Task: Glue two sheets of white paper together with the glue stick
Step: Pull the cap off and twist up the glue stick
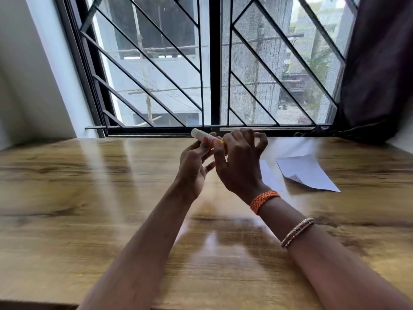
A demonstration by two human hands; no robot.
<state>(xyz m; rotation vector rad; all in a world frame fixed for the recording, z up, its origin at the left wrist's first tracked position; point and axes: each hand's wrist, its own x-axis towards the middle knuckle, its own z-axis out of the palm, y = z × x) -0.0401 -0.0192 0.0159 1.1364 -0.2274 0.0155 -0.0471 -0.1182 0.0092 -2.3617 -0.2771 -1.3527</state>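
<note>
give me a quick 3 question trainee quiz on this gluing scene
1. True or false: both hands hold the white and yellow glue stick.
2. Where do the white paper sheets lie: A) under the hands, B) on the wooden table to the right of the hands, C) on the window sill?
3. Which wrist wears the orange braided band?

Key: 1 true: left hand and right hand both grip it. 2 B. 3 right.

Bare wooden table (89, 198) spreads wide from seven through eleven o'clock, open to a passing hand. Toward two o'clock, two white paper sheets (306, 173) lie flat, one partly hidden behind the right wrist. At twelve the barred window (210, 63) closes the far edge; a dark curtain (377, 74) hangs at one to two.
</note>
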